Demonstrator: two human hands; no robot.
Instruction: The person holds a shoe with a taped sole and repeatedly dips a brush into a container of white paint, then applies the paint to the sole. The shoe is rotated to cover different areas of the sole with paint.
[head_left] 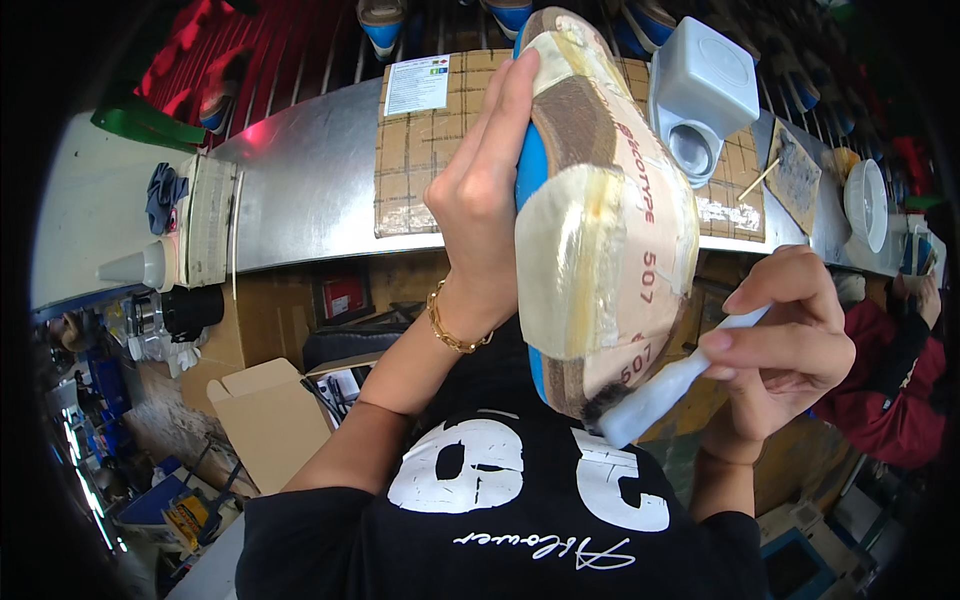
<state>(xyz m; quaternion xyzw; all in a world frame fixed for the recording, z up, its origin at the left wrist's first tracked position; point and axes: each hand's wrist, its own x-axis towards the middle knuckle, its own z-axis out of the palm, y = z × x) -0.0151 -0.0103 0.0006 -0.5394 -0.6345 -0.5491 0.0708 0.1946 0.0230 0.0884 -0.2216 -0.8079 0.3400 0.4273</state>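
Observation:
An unfinished shoe (648, 250) is held up in front of my chest, its pale underside facing me and its blue side to the left. Brown fabric and cream-coloured, glossy patches fold over the edges of that underside. My left hand (485, 170) grips the shoe along its upper left side, the fingers partly behind it. Pinched between the thumb and fingers of my right hand (785, 340) is a brush (655, 396) with a whitish handle. Its dark bristles touch the shoe's lower end.
Cardboard (440, 150) covers part of the metal bench (300, 180). On it stands a white plastic container (705, 75) with a round opening; a clear tub (865, 205) sits further right. Several shoes (380, 22) line the slatted rack behind. A co-worker's maroon sleeve (885, 395) shows at the right.

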